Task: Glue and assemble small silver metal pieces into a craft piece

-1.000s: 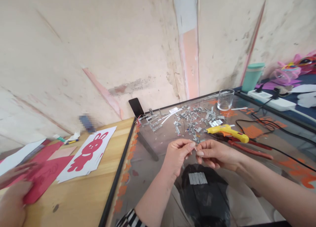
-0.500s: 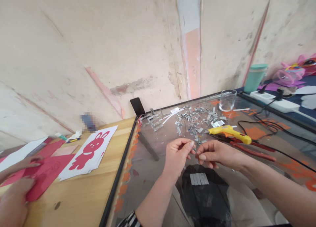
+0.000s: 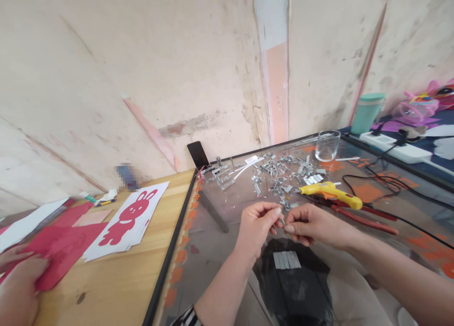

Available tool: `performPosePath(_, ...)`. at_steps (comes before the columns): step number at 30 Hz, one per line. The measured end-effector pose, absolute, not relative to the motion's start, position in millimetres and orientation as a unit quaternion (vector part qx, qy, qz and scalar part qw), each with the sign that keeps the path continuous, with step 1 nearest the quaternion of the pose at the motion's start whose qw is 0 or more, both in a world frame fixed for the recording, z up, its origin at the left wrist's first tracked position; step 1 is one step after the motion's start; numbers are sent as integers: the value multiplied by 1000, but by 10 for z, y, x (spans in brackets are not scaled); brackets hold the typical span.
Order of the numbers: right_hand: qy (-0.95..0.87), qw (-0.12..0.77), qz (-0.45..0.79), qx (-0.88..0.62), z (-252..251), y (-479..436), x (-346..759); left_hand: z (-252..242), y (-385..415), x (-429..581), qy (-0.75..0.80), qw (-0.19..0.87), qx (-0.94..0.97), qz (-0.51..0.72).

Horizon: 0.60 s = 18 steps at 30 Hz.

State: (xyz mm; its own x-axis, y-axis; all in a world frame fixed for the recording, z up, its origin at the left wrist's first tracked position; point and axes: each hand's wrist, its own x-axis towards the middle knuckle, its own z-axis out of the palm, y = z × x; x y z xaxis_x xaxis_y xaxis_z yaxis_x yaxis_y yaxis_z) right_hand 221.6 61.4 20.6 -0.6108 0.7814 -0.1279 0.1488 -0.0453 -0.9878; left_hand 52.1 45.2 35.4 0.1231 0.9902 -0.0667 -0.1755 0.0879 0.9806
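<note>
Close together over the glass tabletop, my left hand (image 3: 260,224) and my right hand (image 3: 312,224) both pinch a small silvery metal piece (image 3: 283,219). Fingers cover most of it, so its exact shape is hidden. Just below them lies a row of several flat grey metal strips (image 3: 287,259), side by side on the glass. Beyond my fingers, many small metal pieces (image 3: 280,167) are scattered in a loose heap. To the right of my right hand lie a yellow glue gun (image 3: 331,192) and red-handled pliers (image 3: 369,219).
At the left, a co-worker's hands (image 3: 24,274) hold red paper (image 3: 67,245) beside a rabbit print (image 3: 127,217) on a wooden table. A phone (image 3: 197,154) leans on the wall. A drinking glass (image 3: 327,146), green cup (image 3: 367,113) and power strip (image 3: 397,146) stand right, with black cords (image 3: 383,177).
My hands have shifted very slightly, still pinching the small metal piece. The co-worker's upper hand has moved down and left on the red paper.
</note>
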Motion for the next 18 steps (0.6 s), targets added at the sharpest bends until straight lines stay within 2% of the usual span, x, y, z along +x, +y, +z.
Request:
performPosePath(6, -669, 291, 590, -346, 261, 587, 2202, 363, 463, 502, 442, 619, 421, 494)
performPosePath(12, -732, 263, 509, -369, 278, 553, 2182, 334, 469, 503, 456, 612, 424, 488)
performPosePath(18, -644, 270, 637, -327, 220, 592, 2199, 342, 466, 504, 414, 644, 418, 490)
